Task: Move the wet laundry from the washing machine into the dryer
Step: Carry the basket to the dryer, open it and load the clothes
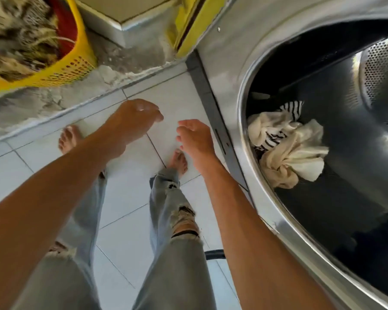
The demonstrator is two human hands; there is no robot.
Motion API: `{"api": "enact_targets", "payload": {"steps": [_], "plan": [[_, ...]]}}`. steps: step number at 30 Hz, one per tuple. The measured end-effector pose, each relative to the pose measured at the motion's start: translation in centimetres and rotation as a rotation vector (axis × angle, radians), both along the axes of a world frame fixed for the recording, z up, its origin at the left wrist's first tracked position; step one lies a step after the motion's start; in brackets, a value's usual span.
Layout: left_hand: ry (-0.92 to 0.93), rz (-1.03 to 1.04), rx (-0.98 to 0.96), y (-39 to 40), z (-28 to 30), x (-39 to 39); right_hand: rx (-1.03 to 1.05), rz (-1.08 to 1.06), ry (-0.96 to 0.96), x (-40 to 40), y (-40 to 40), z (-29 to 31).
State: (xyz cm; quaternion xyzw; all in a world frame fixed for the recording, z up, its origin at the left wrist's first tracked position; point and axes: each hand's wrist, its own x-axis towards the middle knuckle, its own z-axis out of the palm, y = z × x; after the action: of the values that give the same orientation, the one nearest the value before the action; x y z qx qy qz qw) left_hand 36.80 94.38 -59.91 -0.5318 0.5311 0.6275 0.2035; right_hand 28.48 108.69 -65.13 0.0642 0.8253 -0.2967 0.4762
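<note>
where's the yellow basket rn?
Top left of the head view: the yellow basket sits on a rough concrete ledge, full of laundry, beyond the left hand.

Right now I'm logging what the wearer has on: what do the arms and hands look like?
Both forearms are bare, with no sleeves in view. The left hand and right hand wear no gloves, and no rings, watch or bracelets show. Below them: light, ripped jeans and bare feet.
</note>
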Motion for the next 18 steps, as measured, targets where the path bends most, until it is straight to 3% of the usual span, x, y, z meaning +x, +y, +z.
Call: {"api": "enact_targets", "payload": {"steps": [8,14,16,18], "plan": [[0.014,0.324,-0.082,-13.8,0.0,9.6,-0.139,0.138,-0.047,7.4,-17.4,0.2],[-0.048,0.398,-0.120,-21.8,-3.0,16.7,-0.338,0.378,0.194,12.3,-27.7,-1.9],[-0.093,0.437,-0.108,-23.6,-4.0,18.6,-0.306,0.483,0.254,13.4,-30.3,-3.8],[-0.111,0.455,-0.108,-24.8,-4.9,20.1,-0.166,0.757,0.436,14.3,-32.0,-6.0]]}}
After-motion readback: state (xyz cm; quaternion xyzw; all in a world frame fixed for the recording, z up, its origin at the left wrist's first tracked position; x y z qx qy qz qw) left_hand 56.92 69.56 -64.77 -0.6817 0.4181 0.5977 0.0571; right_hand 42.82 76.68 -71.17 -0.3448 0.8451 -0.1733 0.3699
